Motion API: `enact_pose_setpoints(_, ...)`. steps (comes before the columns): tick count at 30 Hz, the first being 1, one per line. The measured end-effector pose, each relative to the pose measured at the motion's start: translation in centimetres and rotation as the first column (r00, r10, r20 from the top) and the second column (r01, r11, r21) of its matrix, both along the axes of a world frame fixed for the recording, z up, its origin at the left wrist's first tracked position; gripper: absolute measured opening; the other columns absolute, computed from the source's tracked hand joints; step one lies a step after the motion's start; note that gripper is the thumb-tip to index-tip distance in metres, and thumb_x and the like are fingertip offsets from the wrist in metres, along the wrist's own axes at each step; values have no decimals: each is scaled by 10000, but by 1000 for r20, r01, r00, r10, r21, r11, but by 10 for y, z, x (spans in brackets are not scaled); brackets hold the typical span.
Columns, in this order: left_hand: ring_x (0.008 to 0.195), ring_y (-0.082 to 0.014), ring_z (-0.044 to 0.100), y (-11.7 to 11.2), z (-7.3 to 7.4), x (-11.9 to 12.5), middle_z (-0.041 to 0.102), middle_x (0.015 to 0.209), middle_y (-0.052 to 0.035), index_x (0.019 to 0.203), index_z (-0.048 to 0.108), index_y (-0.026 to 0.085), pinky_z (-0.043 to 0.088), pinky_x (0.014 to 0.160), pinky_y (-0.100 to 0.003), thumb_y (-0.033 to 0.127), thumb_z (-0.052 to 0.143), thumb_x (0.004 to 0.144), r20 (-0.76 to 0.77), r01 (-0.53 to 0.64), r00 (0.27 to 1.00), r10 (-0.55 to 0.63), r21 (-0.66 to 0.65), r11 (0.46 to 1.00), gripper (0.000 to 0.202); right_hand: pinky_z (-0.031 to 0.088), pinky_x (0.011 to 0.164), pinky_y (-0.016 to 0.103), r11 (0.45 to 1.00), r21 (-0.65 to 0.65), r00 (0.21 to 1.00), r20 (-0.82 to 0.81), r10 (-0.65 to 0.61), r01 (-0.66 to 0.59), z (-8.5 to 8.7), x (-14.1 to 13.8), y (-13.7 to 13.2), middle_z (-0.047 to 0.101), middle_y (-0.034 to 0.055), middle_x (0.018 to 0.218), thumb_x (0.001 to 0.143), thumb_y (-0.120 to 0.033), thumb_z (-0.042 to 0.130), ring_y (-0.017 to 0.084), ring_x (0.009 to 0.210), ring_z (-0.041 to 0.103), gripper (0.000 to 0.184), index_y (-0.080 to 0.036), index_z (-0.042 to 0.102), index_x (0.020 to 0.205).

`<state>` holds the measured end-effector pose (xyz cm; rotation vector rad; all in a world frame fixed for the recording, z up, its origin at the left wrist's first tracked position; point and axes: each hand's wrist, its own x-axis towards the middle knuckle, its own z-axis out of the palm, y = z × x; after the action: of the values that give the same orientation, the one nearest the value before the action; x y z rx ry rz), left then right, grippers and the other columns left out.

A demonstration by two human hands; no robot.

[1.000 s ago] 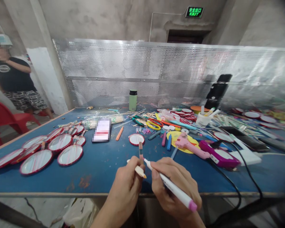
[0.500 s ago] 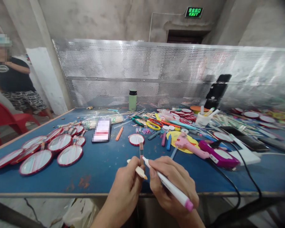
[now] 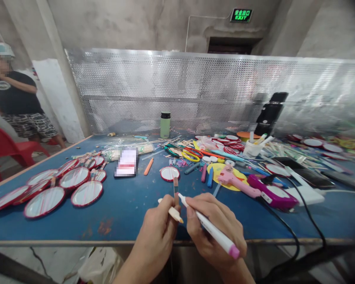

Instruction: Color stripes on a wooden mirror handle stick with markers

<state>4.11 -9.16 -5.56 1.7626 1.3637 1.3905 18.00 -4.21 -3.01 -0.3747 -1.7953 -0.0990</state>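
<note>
My left hand [image 3: 156, 232] is closed around a flat wooden stick [image 3: 176, 188] that runs up to a small round disc with a red rim [image 3: 170, 173], like a hand mirror. A cream-coloured marker [image 3: 174, 214] with an orange tip is also tucked between its fingers. In a pen grip, my right hand [image 3: 217, 228] holds a white marker [image 3: 215, 232] with a pink end. The marker's tip lies at the stick, close to the left fingers; I cannot tell whether it touches.
More red-rimmed discs [image 3: 87, 193] lie at left near a phone [image 3: 126, 162]. Behind my hands are an orange pen [image 3: 148, 166], scissors [image 3: 191, 156] and a green bottle [image 3: 165, 125]. A pink glue gun [image 3: 238, 182] and cables lie at right.
The right hand and its white marker have shifted very slightly, with the pink end a little up and left. The left hand keeps its hold on the stick.
</note>
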Motion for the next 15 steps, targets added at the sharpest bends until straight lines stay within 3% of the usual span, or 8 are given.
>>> enact_pose_setpoints(15,570,-110,298,1,0,-1,354,632,89,740,331,235,252,536,-224,295,356,1019,-1,-2,1000,2,-3,1000,287,536,644,210,1000,2,1000,-12,-17,17,1,0,0,702,33,758,838,-54,601,108,662,660,133,-143,656,919)
